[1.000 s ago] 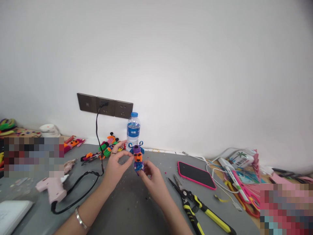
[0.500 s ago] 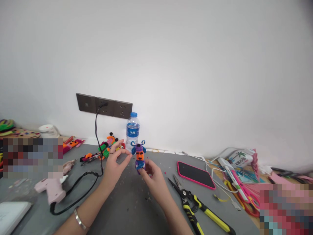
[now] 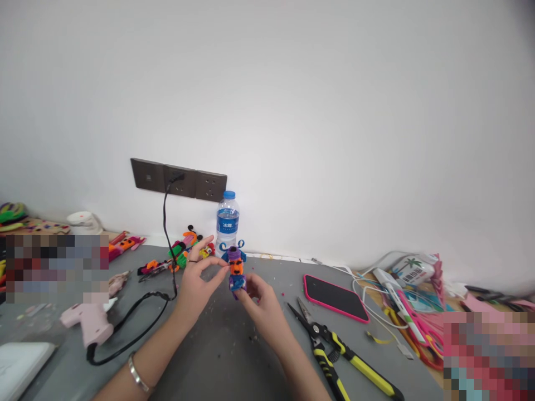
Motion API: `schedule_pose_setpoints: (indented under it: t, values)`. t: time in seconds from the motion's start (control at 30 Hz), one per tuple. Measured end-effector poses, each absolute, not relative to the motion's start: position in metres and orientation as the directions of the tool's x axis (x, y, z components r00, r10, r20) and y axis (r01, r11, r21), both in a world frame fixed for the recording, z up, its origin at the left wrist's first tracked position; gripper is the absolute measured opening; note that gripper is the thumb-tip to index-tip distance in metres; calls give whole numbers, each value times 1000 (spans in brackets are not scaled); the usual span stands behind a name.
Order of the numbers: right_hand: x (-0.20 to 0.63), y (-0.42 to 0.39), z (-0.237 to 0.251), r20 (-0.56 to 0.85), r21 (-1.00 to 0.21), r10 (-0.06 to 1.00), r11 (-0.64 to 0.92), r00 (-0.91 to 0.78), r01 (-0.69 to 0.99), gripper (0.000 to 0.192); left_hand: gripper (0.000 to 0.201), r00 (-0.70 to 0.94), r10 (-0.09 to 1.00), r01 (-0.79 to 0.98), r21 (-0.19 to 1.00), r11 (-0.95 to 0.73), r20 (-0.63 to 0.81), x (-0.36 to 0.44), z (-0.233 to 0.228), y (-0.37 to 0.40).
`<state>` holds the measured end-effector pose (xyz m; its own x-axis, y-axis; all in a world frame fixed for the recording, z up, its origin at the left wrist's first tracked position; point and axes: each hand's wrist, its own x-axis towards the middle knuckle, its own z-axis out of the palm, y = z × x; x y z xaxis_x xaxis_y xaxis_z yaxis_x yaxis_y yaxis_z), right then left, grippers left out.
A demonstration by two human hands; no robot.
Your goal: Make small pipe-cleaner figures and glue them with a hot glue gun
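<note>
A small fuzzy pipe-cleaner figure point(image 3: 236, 268) stands upright between my hands, with an orange face, a purple top, blue sides and two curled blue loops above. My right hand point(image 3: 262, 301) grips its purple and blue base between thumb and fingers. At the face's left edge, the thumb and index finger of my left hand point(image 3: 203, 278) are pinched together against the figure, the other fingers raised. What exactly lies between those two fingertips is too small to make out.
A water bottle point(image 3: 228, 223) stands behind the figure against the wall. Yellow-black pliers point(image 3: 326, 340) and a pink-cased phone point(image 3: 335, 298) lie on the right. To the left are a pink glue gun point(image 3: 92, 324) with its black cord and several colourful pipe-cleaner pieces point(image 3: 179, 256).
The figure has shifted slightly left and tilted a little in my right hand. My left fingertips have moved from the blue side piece down to the edge of the orange face.
</note>
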<state>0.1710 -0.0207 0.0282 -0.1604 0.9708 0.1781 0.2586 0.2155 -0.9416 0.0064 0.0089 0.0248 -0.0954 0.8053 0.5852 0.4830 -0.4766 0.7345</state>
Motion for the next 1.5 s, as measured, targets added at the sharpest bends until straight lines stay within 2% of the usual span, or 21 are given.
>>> schedule_pose_setpoints:
  t: [0.63,1.13,1.3,1.5]
  values:
    - [171,-20,27,183,-940,964,228,-191,253,21,10,-68,733,574,628,-526,676,5,27,6]
    - [171,-21,27,186,-940,963,232,-194,249,19,11,-72,722,565,624,-539,689,6,27,7]
    - [172,-19,26,150,-962,977,180,-151,207,23,12,-79,733,566,636,-525,675,6,29,5]
    - [172,-19,25,165,-963,973,194,-162,186,23,12,-78,728,570,630,-528,681,5,30,6]
